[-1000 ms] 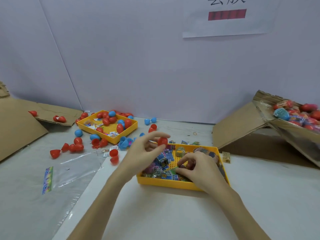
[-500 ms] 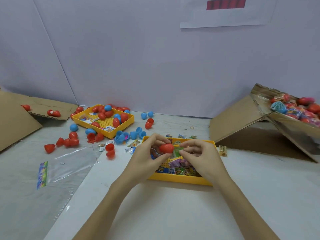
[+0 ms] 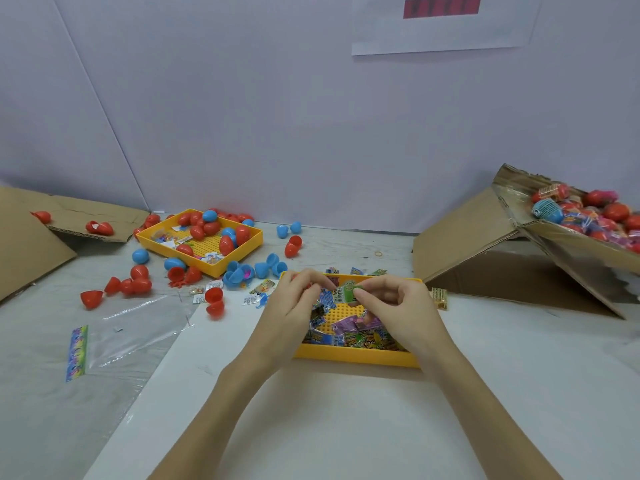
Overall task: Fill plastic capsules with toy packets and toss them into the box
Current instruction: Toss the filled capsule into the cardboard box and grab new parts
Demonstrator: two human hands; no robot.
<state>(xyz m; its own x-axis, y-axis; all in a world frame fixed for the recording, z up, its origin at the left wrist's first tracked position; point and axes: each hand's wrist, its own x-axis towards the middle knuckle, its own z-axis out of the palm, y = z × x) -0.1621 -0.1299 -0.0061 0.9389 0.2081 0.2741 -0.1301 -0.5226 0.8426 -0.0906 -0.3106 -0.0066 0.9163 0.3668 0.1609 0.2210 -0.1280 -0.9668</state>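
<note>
Item: toy packet, green, small flat printed sachet; judged very light, limp and crinkly, its film probably slick, so best pinched by an edge or folded before it goes in; held above the near yellow tray, which carries more packets of blue, purple and green; Item: red capsule, mostly hidden inside the left hand, only a sliver of red showing; judged a thin, stiff, smooth plastic shell, light, liable to slip or pop apart if squeezed hard, best cradled round its middle; Left hand: fingers curled round the capsule, thumb toward the packet, forearm coming up from the lower left; whether the capsule is open cannot be told; Right hand: thumb and forefinger pinching the packet's right edge, other fingers loosely curled, forearm coming up from the lower right; Both hands nearly touching over the tray on the table; Destination: cardboard box, tilted, well apart to the right, already holding many filled capsules
</note>
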